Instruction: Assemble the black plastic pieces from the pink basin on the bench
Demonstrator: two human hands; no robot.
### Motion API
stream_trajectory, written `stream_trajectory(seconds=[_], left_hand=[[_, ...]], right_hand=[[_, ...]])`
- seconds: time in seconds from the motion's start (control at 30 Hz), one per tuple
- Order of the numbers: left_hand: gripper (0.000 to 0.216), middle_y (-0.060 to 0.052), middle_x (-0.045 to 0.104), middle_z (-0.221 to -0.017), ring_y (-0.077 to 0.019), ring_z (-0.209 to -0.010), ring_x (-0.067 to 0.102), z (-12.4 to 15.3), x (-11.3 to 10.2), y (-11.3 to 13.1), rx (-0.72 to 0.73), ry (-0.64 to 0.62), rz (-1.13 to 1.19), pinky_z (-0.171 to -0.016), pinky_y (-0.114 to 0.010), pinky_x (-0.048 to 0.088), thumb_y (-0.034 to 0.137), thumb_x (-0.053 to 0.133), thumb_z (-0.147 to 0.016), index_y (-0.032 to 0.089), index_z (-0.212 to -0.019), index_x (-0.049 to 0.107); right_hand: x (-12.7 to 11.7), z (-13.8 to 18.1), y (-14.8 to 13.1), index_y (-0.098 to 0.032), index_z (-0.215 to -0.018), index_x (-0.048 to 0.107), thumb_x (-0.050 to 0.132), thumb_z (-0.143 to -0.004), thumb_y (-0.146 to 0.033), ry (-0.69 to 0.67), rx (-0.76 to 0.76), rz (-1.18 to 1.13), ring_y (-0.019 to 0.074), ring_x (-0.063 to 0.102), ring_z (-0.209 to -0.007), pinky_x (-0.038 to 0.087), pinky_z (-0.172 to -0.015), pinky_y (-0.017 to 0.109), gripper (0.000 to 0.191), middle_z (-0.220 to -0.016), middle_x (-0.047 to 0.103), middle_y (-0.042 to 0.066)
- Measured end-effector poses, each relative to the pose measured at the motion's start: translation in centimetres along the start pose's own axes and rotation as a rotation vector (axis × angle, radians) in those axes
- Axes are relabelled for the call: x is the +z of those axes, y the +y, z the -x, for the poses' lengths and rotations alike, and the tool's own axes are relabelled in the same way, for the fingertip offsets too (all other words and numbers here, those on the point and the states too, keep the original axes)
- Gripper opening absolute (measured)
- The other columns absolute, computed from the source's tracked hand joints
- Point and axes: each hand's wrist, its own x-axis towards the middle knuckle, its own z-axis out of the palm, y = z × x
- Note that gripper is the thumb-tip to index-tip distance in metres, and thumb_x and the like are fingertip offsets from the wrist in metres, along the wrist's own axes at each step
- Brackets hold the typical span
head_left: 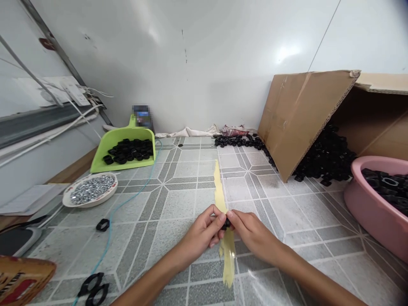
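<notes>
My left hand (207,227) and my right hand (244,227) meet over the middle of the tiled-pattern surface. Between their fingertips they pinch one small black plastic ring-like part (226,224), mostly hidden by the thumbs and fingers. Both hands are closed on it. Beneath them a ragged yellow strip (219,191) runs away from me along the surface. To the left lie a loose black ring (102,225) and, nearer me, two larger black rings (97,294), close together.
At left, a green dustpan (124,132) holds black parts, and a white dish (66,200) holds small shiny metal pieces. A blue cord (127,201) crosses the surface. At right stand a tipped cardboard box (287,114) spilling black parts and a pink basin (360,199) of black parts.
</notes>
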Motion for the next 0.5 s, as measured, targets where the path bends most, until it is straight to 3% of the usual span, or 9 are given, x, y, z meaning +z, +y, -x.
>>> stream_trajectory(seconds=[0.17, 0.37, 0.5], left_hand=[[0.035, 0.007, 0.050, -0.064, -0.0045, -0.048, 0.032, 0.0, -0.2, 0.0, -0.018, 0.010, 0.053, -0.046, -0.019, 0.024, 0.053, 0.051, -0.098, 0.020, -0.086, 0.046], [0.035, 0.007, 0.052, -0.065, -0.0044, -0.047, 0.031, 0.0, -0.1, 0.2, -0.009, 0.000, 0.040, -0.046, -0.019, 0.022, 0.053, 0.056, -0.096, 0.020, -0.086, 0.047], [0.036, 0.006, 0.053, -0.066, -0.0042, -0.046, 0.029, 0.0, -0.1, 0.2, -0.018, 0.034, 0.054, -0.045, -0.020, 0.020, 0.054, 0.053, -0.097, 0.020, -0.087, 0.047]], right_hand=[[-1.0, 0.2, -0.2, -0.022, -0.091, 0.054, 0.055, -0.100, -0.045, -0.055, -0.054, 0.036, 0.0139, 0.051, -0.070, 0.038, -0.062, 0.026, 0.025, -0.079, 0.057, -0.002], [-0.1, 0.1, -0.3, -0.021, -0.085, 0.057, 0.029, -0.109, -0.044, -0.051, -0.033, 0.063, 0.0162, 0.059, -0.071, 0.042, -0.069, 0.029, 0.043, -0.077, 0.063, 0.001], [0.3, 0.2, 0.0, -0.021, -0.091, 0.053, 0.040, -0.106, -0.043, 0.043, -0.057, 0.194, 0.0170, 0.058, -0.074, 0.040, -0.067, 0.029, 0.029, -0.085, 0.064, 0.001]])
